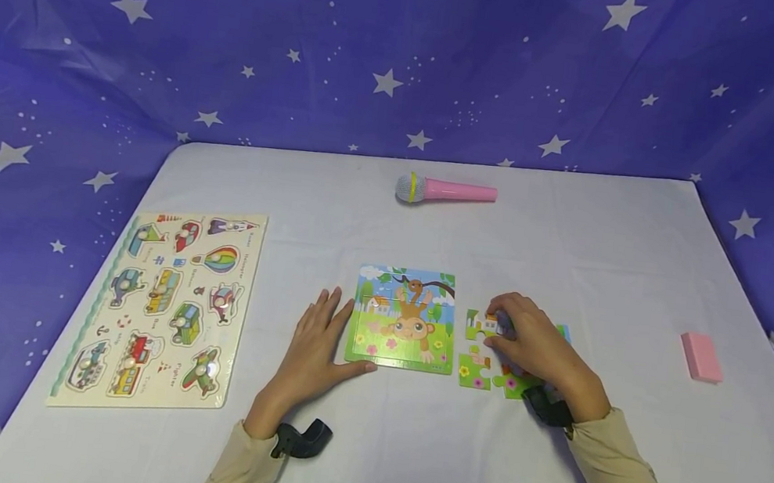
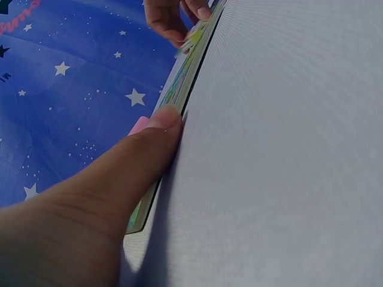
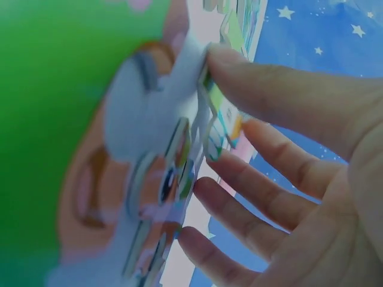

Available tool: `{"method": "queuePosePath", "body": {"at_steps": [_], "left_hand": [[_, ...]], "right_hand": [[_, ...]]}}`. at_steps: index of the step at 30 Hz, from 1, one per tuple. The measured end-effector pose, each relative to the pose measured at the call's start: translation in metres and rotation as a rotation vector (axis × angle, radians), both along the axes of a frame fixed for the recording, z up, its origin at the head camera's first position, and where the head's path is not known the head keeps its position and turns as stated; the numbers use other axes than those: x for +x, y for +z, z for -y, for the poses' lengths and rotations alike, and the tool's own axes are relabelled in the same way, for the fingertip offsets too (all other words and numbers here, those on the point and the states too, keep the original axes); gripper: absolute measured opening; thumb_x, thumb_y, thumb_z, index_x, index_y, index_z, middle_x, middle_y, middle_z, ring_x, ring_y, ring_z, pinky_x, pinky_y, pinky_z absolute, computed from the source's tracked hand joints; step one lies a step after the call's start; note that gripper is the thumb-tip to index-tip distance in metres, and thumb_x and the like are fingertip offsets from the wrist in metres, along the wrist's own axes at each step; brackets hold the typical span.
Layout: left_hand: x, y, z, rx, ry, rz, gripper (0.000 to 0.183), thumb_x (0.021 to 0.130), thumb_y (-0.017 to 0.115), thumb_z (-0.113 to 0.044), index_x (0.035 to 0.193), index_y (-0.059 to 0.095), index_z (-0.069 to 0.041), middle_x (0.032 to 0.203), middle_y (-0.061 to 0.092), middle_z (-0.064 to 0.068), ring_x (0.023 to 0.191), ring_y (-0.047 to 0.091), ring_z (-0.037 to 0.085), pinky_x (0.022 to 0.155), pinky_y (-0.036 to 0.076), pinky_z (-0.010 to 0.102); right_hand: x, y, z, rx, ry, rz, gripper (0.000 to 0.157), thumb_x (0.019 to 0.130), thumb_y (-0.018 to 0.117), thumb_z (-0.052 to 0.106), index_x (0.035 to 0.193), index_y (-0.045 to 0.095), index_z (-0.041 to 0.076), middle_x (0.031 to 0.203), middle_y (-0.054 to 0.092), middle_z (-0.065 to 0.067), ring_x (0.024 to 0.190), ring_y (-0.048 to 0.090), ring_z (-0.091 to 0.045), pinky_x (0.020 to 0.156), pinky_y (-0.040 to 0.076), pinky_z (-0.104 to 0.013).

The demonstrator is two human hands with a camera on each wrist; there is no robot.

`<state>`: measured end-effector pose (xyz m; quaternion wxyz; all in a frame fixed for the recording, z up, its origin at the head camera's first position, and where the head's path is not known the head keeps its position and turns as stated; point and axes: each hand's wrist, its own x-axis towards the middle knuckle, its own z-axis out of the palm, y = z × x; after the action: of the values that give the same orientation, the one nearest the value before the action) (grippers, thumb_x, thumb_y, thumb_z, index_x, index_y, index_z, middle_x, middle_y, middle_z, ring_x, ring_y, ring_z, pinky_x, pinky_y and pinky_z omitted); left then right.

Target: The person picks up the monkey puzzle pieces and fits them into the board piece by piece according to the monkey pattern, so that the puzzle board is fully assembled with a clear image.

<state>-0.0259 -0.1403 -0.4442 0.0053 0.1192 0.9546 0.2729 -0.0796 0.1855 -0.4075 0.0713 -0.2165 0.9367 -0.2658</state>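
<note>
A square monkey puzzle board (image 1: pixel 363 345) lies on the white table. My left hand (image 1: pixel 315 344) rests at its near-left corner, fingers spread along the left side and thumb (image 2: pixel 164 122) against the near edge. To the board's right, my right hand (image 1: pixel 542 348) pinches a puzzle piece (image 3: pixel 216 113) between thumb and fingertips, over a loose group of pieces. Among these, a green flowered piece (image 1: pixel 475 370) lies closest to the board. The right hand covers part of the group in the head view.
A pegged vehicle puzzle (image 1: pixel 161 304) lies at the left of the table. A pink toy microphone (image 1: pixel 459 192) is at the back, and a pink block (image 1: pixel 702 357) sits far right. Purple star-patterned cloth (image 1: pixel 331 102) hangs behind and beside the table.
</note>
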Motion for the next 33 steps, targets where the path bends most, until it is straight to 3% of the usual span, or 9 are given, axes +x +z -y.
{"method": "queuePosePath", "body": {"at_steps": [12,17,22,33], "left_hand": [[-0.0008,0.0003,0.0,-0.005,-0.002,0.007,0.098,0.066,0.07,-0.057,0.142,0.03,-0.007,0.152,0.016,0.013,0.142,0.005,0.028,0.114,0.008,0.047],[-0.0008,0.0008,0.0001,-0.005,-0.002,0.009,0.098,0.067,0.069,-0.057,0.142,0.03,-0.007,0.152,0.016,0.013,0.142,0.005,0.028,0.114,0.008,0.047],[-0.0003,0.0015,0.0002,-0.004,0.0,0.017,0.098,0.067,0.069,-0.057,0.142,0.03,-0.007,0.152,0.015,0.013,0.142,0.005,0.028,0.114,0.008,0.047],[0.0002,0.0012,0.0002,-0.003,-0.001,0.005,0.098,0.066,0.07,-0.057,0.141,0.031,-0.007,0.152,0.016,0.014,0.142,0.006,0.029,0.114,0.008,0.047]], "right_hand": [[-0.0008,0.0003,0.0026,-0.015,-0.051,-0.013,0.038,0.071,0.076,0.012,0.099,0.051,0.007,0.096,0.063,-0.007,0.091,0.057,-0.025,0.085,0.038,-0.047],[-0.0003,0.0005,0.0026,-0.034,-0.049,-0.003,0.036,0.072,0.074,0.01,0.097,0.049,0.008,0.09,0.066,-0.006,0.08,0.061,-0.019,0.075,0.046,-0.037],[0.0005,-0.0007,0.0025,-0.055,-0.044,0.057,0.033,0.076,0.071,0.008,0.1,0.049,0.009,0.091,0.063,-0.005,0.081,0.057,-0.017,0.073,0.046,-0.034],[0.0033,0.0016,0.002,-0.097,0.079,0.02,0.044,0.079,0.067,0.004,0.12,0.055,0.017,0.105,0.061,0.0,0.091,0.055,-0.013,0.078,0.047,-0.034]]}}
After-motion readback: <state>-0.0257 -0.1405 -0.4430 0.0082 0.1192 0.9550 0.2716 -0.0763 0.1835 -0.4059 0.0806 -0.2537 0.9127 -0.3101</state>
